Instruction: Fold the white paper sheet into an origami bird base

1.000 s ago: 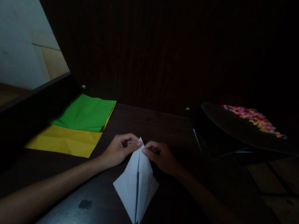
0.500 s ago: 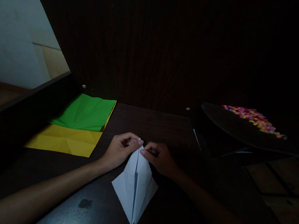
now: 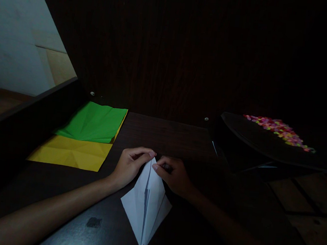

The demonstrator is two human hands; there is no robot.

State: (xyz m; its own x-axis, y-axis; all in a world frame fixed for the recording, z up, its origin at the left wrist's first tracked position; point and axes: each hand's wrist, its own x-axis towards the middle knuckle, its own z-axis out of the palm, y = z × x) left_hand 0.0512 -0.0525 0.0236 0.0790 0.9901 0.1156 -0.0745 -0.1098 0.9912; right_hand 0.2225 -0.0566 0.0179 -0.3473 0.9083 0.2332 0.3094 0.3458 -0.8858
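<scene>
Your left hand [image 3: 129,165] and your right hand [image 3: 174,174] meet at the far tip of a folded white paper [image 3: 146,202], which lies flat on the dark desk [image 3: 162,134] right in front of you. The paper is a kite-like shape: its narrow far point sits between your two hands, it widens to two side corners near the middle, and it tapers to a sharp point toward you, with a crease or slit running down its centre line. Your left grip is closed on the paper's far tip from the left, the fingers curled over and the thumb tucked beneath them. Your right grip is closed too, its fingertips [image 3: 155,167] pressed against the right edge of the same tip, with the other fingers curled in; whether they pinch the sheet or only press it down, the dim light does not let you tell. Both forearms reach in from the near edge. To the left, well apart from the white paper, a creased green sheet [image 3: 93,122] lies partly over a yellow sheet [image 3: 69,152], both flat on the desk. At the right, on a dark curved surface [image 3: 252,141], lies a heap of small multicoloured pieces [image 3: 279,129], too small to identify.
</scene>
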